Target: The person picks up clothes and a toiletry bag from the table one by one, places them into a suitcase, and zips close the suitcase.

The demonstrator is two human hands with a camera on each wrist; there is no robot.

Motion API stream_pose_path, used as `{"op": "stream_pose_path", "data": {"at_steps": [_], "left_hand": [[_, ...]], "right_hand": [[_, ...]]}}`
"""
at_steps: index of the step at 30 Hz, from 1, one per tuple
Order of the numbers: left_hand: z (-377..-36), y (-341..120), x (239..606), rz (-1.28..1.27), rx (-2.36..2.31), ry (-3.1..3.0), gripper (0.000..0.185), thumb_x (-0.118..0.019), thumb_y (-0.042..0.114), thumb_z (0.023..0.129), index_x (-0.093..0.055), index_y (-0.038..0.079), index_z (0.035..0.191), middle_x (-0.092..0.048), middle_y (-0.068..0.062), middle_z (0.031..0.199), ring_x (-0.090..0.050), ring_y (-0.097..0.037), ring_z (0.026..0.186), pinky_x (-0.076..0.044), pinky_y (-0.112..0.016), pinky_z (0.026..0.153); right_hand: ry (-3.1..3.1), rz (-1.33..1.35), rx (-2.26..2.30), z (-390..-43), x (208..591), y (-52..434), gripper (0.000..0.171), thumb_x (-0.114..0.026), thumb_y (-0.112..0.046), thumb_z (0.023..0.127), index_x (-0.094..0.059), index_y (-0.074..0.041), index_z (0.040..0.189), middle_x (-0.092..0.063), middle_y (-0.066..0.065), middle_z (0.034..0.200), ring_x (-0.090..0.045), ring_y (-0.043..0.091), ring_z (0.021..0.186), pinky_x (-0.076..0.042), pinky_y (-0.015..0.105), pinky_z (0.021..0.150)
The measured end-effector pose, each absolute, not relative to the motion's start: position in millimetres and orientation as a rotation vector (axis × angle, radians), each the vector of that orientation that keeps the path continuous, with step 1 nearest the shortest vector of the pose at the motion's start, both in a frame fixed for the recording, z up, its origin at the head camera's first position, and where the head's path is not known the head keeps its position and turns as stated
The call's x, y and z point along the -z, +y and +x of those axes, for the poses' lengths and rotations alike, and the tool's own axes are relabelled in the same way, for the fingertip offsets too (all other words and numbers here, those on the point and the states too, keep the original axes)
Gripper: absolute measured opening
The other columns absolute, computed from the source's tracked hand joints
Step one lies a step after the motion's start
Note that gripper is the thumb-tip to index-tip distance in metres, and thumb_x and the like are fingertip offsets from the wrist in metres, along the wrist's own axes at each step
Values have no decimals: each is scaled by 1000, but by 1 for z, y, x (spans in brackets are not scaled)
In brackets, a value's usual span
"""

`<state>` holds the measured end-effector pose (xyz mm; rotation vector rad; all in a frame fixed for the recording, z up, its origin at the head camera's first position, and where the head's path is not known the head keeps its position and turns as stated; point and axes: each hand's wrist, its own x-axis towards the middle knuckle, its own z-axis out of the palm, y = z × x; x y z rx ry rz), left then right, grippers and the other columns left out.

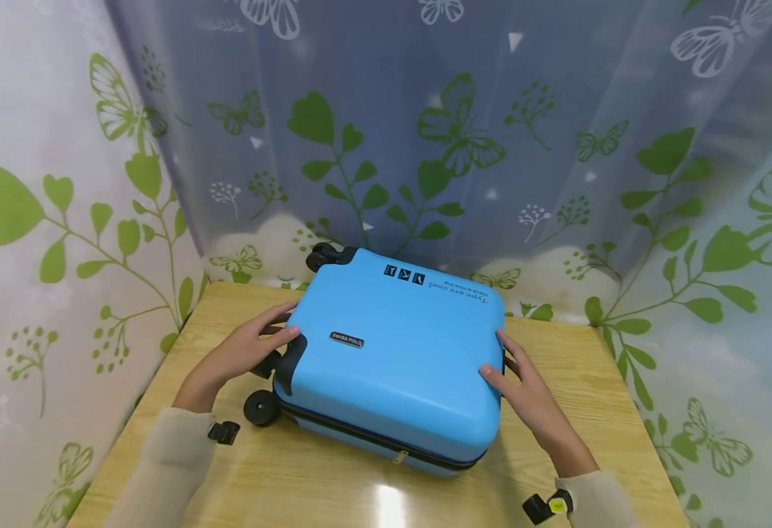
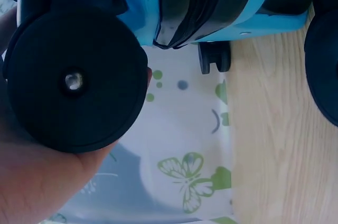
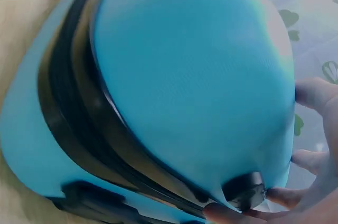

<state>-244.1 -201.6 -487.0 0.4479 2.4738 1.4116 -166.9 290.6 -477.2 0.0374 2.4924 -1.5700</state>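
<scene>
A light blue hard-shell suitcase lies on its broad side, with black corner guards, a dark zip band and a small "SWISS POLO" badge. At its wheeled end my left hand holds the corner, thumb on top, the other fingers partly hidden behind the edge. A black wheel hides much of that hand in the left wrist view. My right hand holds the opposite end, thumb on the upper shell. In the right wrist view its fingers spread along the shell, near a small black fitting.
The suitcase is on a light wooden table. Fabric with butterflies and leaves hangs behind the table and on both sides. More wheels stick out at the case's left end, and a zip pull hangs at its near side.
</scene>
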Motion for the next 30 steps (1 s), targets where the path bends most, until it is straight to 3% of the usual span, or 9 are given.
{"op": "stream_pose_path", "data": {"at_steps": [6, 12, 23, 30], "left_hand": [[-249, -200, 486, 495, -1416, 2436, 72, -57, 49, 113, -27, 25, 175, -26, -13, 181, -42, -48, 157, -43, -68, 120], [-250, -202, 486, 482, -1413, 2467, 72, -56, 48, 114, -28, 23, 175, -29, -14, 180, -44, -48, 156, -44, -69, 119], [-249, -199, 483, 435, -1382, 2513, 74, -56, 51, 113, -27, 22, 175, -34, -18, 177, -49, -51, 151, -48, -68, 116], [-246, -193, 481, 374, -1349, 2557, 75, -57, 54, 112, -29, 23, 175, -35, -19, 176, -51, -52, 149, -48, -68, 115]], "right_hand": [[2430, 114, 1597, -150, 477, 285, 88, -65, -42, 110, -7, -37, 176, 3, 15, 184, -20, 57, 164, -43, 71, 119], [2421, 107, 1634, -151, 478, 280, 88, -66, -40, 110, -10, -38, 176, 2, 13, 185, -30, 54, 162, -48, 64, 117], [2417, 22, 1678, -175, 482, 284, 83, -65, -36, 111, -14, -35, 177, -1, 10, 185, -30, 53, 162, -46, 69, 117], [2391, 5, 1683, -190, 480, 287, 82, -63, -39, 112, -12, -38, 176, 1, 8, 186, -21, 53, 165, -43, 71, 119]]}}
